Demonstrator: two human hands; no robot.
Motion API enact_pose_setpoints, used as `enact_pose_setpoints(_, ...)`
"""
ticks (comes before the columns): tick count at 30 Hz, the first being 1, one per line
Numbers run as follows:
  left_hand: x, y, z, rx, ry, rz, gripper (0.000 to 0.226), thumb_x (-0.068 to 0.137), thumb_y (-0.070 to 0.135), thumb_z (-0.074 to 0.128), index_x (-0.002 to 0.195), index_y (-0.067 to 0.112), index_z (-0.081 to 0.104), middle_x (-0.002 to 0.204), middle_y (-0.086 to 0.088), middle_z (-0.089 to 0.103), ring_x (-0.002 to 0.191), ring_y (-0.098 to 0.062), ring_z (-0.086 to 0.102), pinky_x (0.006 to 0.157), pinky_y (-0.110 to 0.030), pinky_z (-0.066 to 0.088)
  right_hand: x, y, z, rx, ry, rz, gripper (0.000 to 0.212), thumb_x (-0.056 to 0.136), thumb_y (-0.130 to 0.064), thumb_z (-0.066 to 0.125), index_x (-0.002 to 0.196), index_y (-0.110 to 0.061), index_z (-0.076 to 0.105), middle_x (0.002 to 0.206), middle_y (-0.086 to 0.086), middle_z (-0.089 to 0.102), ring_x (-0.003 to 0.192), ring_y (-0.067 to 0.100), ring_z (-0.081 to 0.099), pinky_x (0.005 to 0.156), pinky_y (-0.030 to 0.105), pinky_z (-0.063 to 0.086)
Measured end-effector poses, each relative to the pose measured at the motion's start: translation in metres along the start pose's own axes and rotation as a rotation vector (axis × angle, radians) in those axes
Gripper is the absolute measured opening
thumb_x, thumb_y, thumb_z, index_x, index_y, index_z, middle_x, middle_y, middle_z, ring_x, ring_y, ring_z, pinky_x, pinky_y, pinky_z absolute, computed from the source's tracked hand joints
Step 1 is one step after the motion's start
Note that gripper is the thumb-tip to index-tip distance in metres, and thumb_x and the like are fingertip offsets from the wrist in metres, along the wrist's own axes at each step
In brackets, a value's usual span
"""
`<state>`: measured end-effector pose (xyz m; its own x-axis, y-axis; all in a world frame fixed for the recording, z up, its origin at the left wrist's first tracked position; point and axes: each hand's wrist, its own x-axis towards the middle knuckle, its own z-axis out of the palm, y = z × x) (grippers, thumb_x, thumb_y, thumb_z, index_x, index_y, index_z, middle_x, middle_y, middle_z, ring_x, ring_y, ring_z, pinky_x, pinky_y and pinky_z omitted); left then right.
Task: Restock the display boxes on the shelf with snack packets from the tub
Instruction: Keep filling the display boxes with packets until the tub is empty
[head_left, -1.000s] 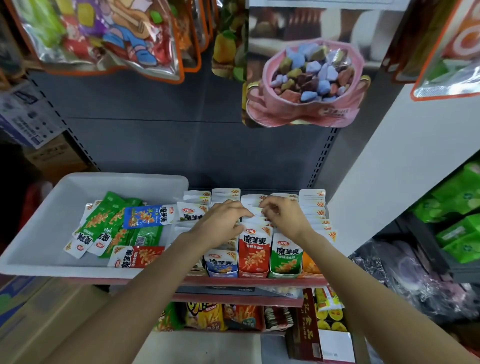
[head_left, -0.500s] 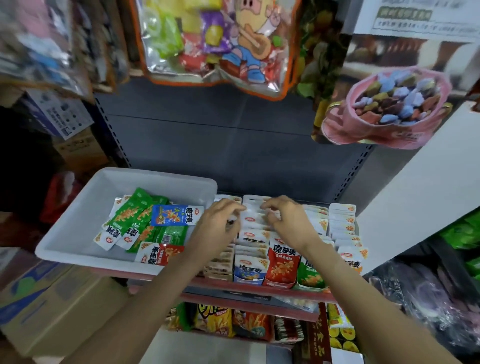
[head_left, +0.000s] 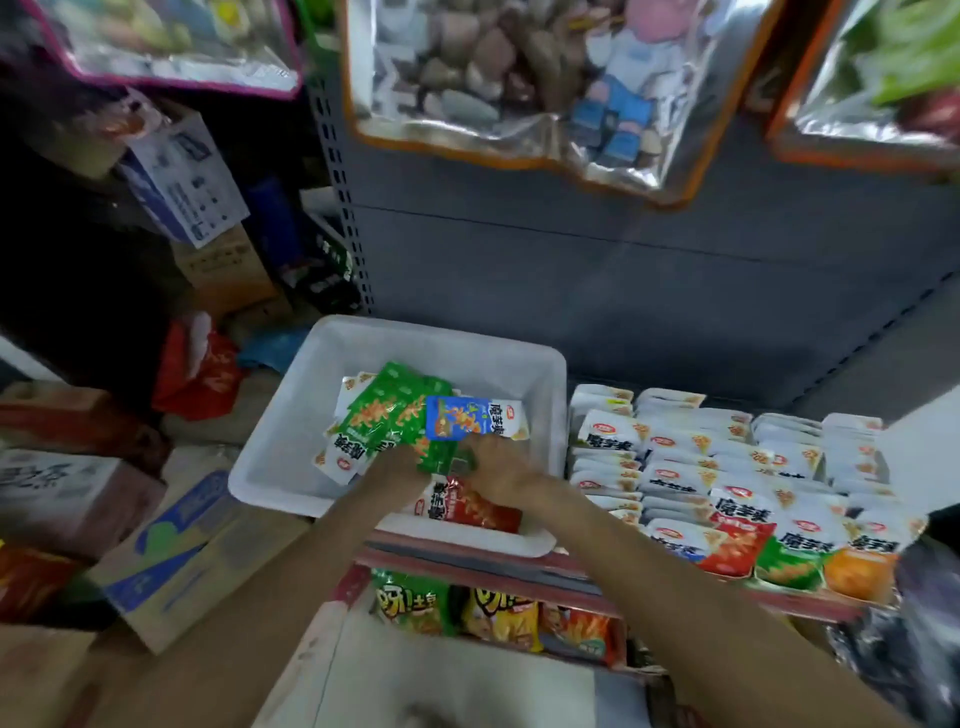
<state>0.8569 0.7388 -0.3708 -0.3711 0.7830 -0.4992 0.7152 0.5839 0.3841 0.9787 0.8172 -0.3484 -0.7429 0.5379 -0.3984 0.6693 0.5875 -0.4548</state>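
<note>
Shelf (head_left: 519, 564): red-edged front lip; it carries the tub on the left and the display boxes on the right.
Tub (head_left: 291, 447): white plastic, rectangular with rounded corners, sitting on the shelf just left of the display boxes, its near rim overhanging the shelf edge.
Display boxes (head_left: 727, 467): rows of upright packets with white tops, packed tight front to back; the front packets show red, green and orange lower halves.
Snack packets (head_left: 384, 415): a loose heap in the tub's middle, mostly green with white ends and black characters, lying flat and overlapping.
Blue packet (head_left: 467, 418): blue with a white right end, lying on top of the green ones at the heap's right side.
Red packet (head_left: 467, 506): red and white, at the tub's near edge, partly under the right wrist.
Left hand (head_left: 400, 460): inside the tub, fingers down among the green packets; whether it grasps one I cannot tell.
Right hand (head_left: 493, 467): inside the tub just beside the left, fingers curled at the green packets below the blue one; its grasp is not clear.
</note>
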Motion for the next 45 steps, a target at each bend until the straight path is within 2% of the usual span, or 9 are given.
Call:
enact_pose_setpoints(3, 0.004, -0.001, 0.003, -0.089, -0.088, -0.089, 0.015, 0.093, 0.01, 0.049, 0.103, 0.0, 0.052, 0.071, -0.002, 0.042, 0.06, -0.01, 0.042, 0.045, -0.018, 0.029, 0.013, 0.0, 0.017, -0.069, -0.137, 0.055, 0.028, 0.099, -0.016, 0.04, 0.119, -0.003, 0.055, 0.111, 0.012, 0.06, 0.1, 0.028, 0.059, 0.081, 0.032, 0.046)
enact_pose_setpoints(7, 0.007, -0.003, 0.003, -0.143, -0.166, -0.123, 0.059, 0.094, 0.012, 0.049, 0.144, 0.002, 0.02, 0.071, 0.0, 0.04, 0.058, -0.008, 0.039, 0.048, -0.02, 0.03, 0.019, 0.004, 0.026, -0.136, -0.188, 0.088, 0.03, 0.099, -0.017, 0.039, 0.123, -0.009, 0.055, 0.109, 0.01, 0.063, 0.095, 0.024, 0.06, 0.085, 0.035, 0.05)
enact_pose_setpoints(13, 0.016, -0.012, 0.001, -0.223, -0.019, -0.138, 0.014, 0.09, 0.009, 0.057, 0.098, -0.002, 0.06, 0.075, -0.006, 0.053, 0.073, -0.018, 0.053, 0.051, -0.021, 0.034, 0.02, 0.014, 0.02, -0.071, -0.141, 0.096, 0.019, 0.092, -0.011, 0.056, 0.108, -0.005, 0.064, 0.11, 0.01, 0.066, 0.102, 0.021, 0.062, 0.086, 0.024, 0.043)
enact_pose_setpoints(22, -0.006, 0.005, -0.033, -0.805, 0.414, -0.021, 0.026, 0.082, 0.016, 0.069, 0.105, 0.006, 0.064, 0.102, -0.01, 0.067, 0.089, -0.024, 0.065, 0.079, -0.032, 0.051, -0.007, 0.021, -0.029, 0.359, 0.331, -0.057, 0.006, 0.093, -0.007, 0.051, 0.091, -0.012, 0.05, 0.094, 0.012, 0.063, 0.084, 0.023, 0.059, 0.063, 0.025, 0.038)
enact_pose_setpoints(28, -0.022, 0.084, -0.039, -1.036, 0.383, 0.215, 0.01, 0.091, 0.005, 0.057, 0.088, 0.013, 0.058, 0.08, -0.004, 0.061, 0.056, -0.007, 0.062, 0.055, -0.016, 0.054, -0.043, 0.044, -0.073, 0.657, 0.442, -0.163, 0.037, 0.086, 0.0, 0.059, 0.097, -0.03, 0.04, 0.097, 0.001, 0.064, 0.091, 0.021, 0.062, 0.085, 0.042, 0.05)
enact_pose_setpoints(34, -0.014, 0.179, -0.014, -0.914, 0.279, 0.386, 0.015, 0.089, 0.004, 0.06, 0.104, 0.006, 0.061, 0.081, -0.003, 0.06, 0.06, -0.007, 0.059, 0.063, -0.024, 0.054, -0.091, 0.115, -0.109, 0.804, 0.655, -0.162, 0.08, 0.083, 0.004, 0.062, 0.142, -0.033, 0.022, 0.119, -0.013, 0.056, 0.096, 0.009, 0.061, 0.083, 0.031, 0.053)
enact_pose_setpoints(39, -0.006, 0.238, 0.016, -0.432, 0.149, 0.643, 0.04, 0.089, 0.022, 0.064, 0.127, 0.014, 0.056, 0.121, -0.003, 0.058, 0.109, -0.014, 0.056, 0.09, -0.027, 0.047, -0.133, 0.191, -0.135, 0.857, 0.956, -0.069, 0.059, 0.079, 0.008, 0.062, 0.114, -0.029, 0.034, 0.102, 0.002, 0.057, 0.077, 0.007, 0.061, 0.07, 0.037, 0.053)
enact_pose_setpoints(42, -0.003, 0.26, 0.038, 0.188, 0.179, 0.701, 0.056, 0.089, 0.05, 0.055, 0.138, 0.025, 0.045, 0.144, 0.002, 0.042, 0.134, -0.018, 0.033, 0.108, -0.033, 0.026, -0.15, 0.223, -0.145, 0.871, 1.078, -0.015, 0.054, 0.079, 0.009, 0.063, 0.111, -0.022, 0.033, 0.095, -0.007, 0.056, 0.073, -0.001, 0.059, 0.07, 0.033, 0.051)
enact_pose_setpoints(45, -0.003, 0.268, 0.056, 0.454, 0.19, 0.683, 0.076, 0.081, 0.069, 0.048, 0.143, 0.027, 0.037, 0.151, 0.009, 0.031, 0.142, -0.014, 0.014, 0.114, -0.036, 0.007, -0.159, 0.241, -0.148, 0.876, 1.187, 0.006, 0.052, 0.077, 0.004, 0.069, 0.103, -0.028, 0.037, 0.09, -0.012, 0.057, 0.08, 0.006, 0.061, 0.077, 0.04, 0.053)
